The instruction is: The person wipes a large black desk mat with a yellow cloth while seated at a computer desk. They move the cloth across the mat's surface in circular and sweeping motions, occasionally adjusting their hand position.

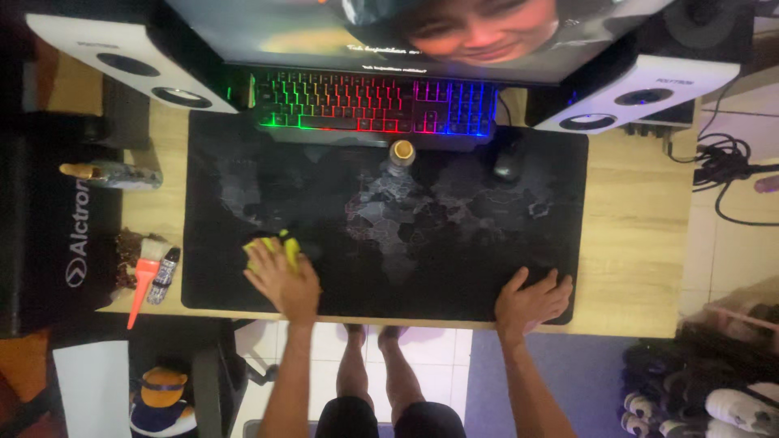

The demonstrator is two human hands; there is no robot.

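Observation:
My left hand [282, 277] presses a yellow-green cloth [272, 246] onto the large black desk mat [389, 219], near its front left part. My right hand [531, 302] lies flat with fingers spread on the mat's front right corner and holds nothing. A small bottle with a gold cap [402, 154] stands upright on the mat just in front of the rainbow-lit keyboard [377, 104]. A black mouse [506, 164] rests to the right of the bottle.
A monitor [406, 32] overhangs the keyboard, flanked by two white speakers [134, 65] [641, 93]. A brush with an orange handle [142, 280] and small items lie at the desk's left edge. Cables [726, 166] hang at right; shoes [706, 381] sit on the floor.

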